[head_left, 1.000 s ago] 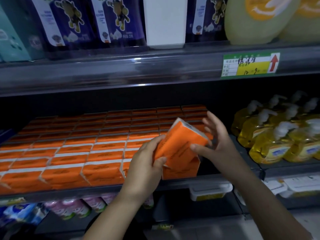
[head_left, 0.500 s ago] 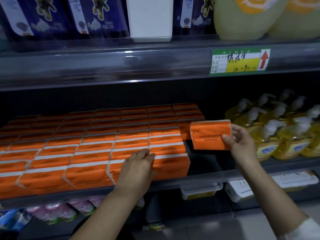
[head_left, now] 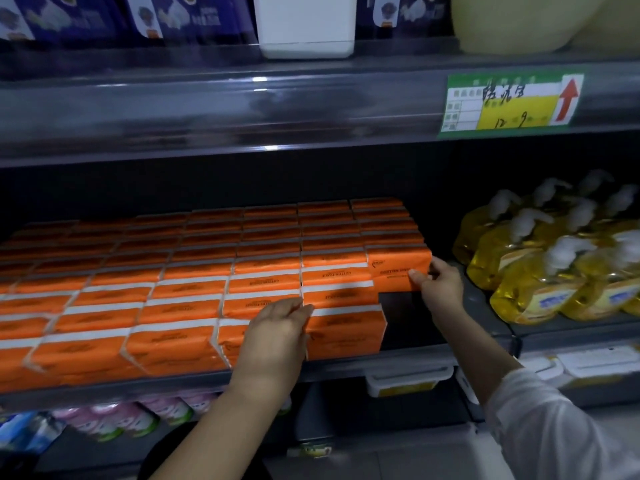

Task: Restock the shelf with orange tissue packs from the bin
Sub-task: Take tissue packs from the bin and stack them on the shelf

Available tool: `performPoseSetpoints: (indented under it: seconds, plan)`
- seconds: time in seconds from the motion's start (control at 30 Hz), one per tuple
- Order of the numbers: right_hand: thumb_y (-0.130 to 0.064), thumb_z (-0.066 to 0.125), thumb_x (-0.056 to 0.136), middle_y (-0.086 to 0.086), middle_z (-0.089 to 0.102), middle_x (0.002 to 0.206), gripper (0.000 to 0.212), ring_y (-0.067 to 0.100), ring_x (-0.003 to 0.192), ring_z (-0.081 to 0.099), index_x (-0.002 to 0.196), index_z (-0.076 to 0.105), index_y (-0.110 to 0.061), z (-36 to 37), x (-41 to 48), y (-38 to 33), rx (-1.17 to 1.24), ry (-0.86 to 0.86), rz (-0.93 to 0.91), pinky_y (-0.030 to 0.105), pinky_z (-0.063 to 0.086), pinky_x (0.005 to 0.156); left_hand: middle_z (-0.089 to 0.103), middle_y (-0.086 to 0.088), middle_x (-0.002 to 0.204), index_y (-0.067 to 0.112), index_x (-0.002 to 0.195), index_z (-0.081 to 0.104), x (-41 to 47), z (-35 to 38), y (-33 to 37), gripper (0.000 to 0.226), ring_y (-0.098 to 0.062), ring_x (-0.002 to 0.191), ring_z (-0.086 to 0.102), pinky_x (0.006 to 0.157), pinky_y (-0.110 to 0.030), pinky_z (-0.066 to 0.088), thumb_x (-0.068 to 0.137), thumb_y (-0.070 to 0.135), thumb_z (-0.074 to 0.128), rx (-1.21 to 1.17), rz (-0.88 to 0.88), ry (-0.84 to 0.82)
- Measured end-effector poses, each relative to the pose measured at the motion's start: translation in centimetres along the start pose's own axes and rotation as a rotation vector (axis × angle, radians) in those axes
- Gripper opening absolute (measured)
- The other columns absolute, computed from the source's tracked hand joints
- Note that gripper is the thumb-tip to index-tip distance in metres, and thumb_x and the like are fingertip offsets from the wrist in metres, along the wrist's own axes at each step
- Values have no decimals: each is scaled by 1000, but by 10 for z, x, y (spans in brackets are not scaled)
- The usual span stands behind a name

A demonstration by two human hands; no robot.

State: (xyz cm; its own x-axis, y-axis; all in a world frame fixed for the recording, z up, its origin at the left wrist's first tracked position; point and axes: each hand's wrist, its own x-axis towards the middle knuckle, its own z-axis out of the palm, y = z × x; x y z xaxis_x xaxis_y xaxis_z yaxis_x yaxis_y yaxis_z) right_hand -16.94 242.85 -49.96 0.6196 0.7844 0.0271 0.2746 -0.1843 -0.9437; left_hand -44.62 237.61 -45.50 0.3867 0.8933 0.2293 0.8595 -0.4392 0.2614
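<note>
With fingers [head_left: 417, 274] of right hand [head_left: 441, 289] pinching the orange pack [head_left: 394, 268] and left hand [head_left: 277, 327] flat on the front row [head_left: 346, 336], push back squarely, flush.

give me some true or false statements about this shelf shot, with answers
1. The right hand pinches an orange pack at the right end of the rows. True.
2. The left hand lifts a pack up. False: it rests on the front packs, fingers fairly straight.
3. Bare shelf shows in front of the held pack. True.
4. The yellow bottles stand left of the packs. False: they stand to the right.
5. The arrow on the tag points down. False: it points up.
</note>
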Motion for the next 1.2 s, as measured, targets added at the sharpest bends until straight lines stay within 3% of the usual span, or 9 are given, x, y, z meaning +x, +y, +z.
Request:
performPoseSetpoints:
  seconds: [0.1,0.27,0.33,0.47,0.57,0.67,0.83,0.97,1.2]
  plan:
    - [-15,67,85,6,49,117,40,14,97,50,124,58,-14,0,-4,-3,-29,4,-1,29,43,89,71,-10,102,10,99,74,0,2,-1,56,-30,90,69,74,-38,56,47,-1,89,28,13,13]
    - [-13,65,85,6,64,109,40,13,95,55,124,58,-11,-8,-9,-8,-56,-19,-6,27,43,87,45,-5,143,17,137,48,-1,-4,2,54,-25,132,40,108,-31,32,86,10,63,43,29,9]
    - [-14,67,84,4,63,110,44,15,102,57,127,56,-9,-14,-12,-10,-96,-8,-17,30,44,91,37,-3,148,18,143,38,-2,-9,2,55,-23,136,32,111,-31,28,91,17,57,83,46,-26]
    - [-20,70,82,15,60,120,52,27,112,58,129,53,-4,-29,-27,-13,-268,8,-122,32,44,93,60,-6,123,18,125,59,-8,-25,-3,50,-27,113,56,94,-45,46,77,23,73,189,73,-18]
    - [-20,66,86,18,56,121,47,30,113,54,128,53,-3,-41,-48,-20,-397,6,-256,33,42,91,68,0,96,23,99,71,-18,-37,-14,50,-23,87,66,73,-43,54,53,29,88,269,88,-7]
    - [-15,65,86,18,57,113,38,32,106,55,122,58,-4,-47,-72,-31,-445,-18,-385,30,41,85,67,1,90,23,93,71,-33,-52,-27,49,-23,80,66,64,-40,54,48,31,90,311,60,44]
    - [-15,67,84,12,58,114,35,26,102,57,118,62,-5,-21,-125,-67,-402,-162,-548,36,47,88,65,-1,82,22,86,70,-80,-80,-66,37,-26,72,65,57,-37,51,53,28,84,355,-67,99]
    - [-15,67,84,6,59,109,31,18,95,56,114,64,-9,25,-182,-102,-360,-325,-682,29,43,84,62,-2,75,20,80,69,-140,-103,-117,33,-28,67,64,50,-34,49,51,26,83,420,-257,78]
    - [-9,71,79,9,63,101,28,21,95,58,107,67,-5,135,-294,-138,-364,-679,-925,12,30,81,57,-6,114,20,119,58,-289,-149,-209,34,-30,106,55,79,-39,45,89,35,54,362,-700,69]
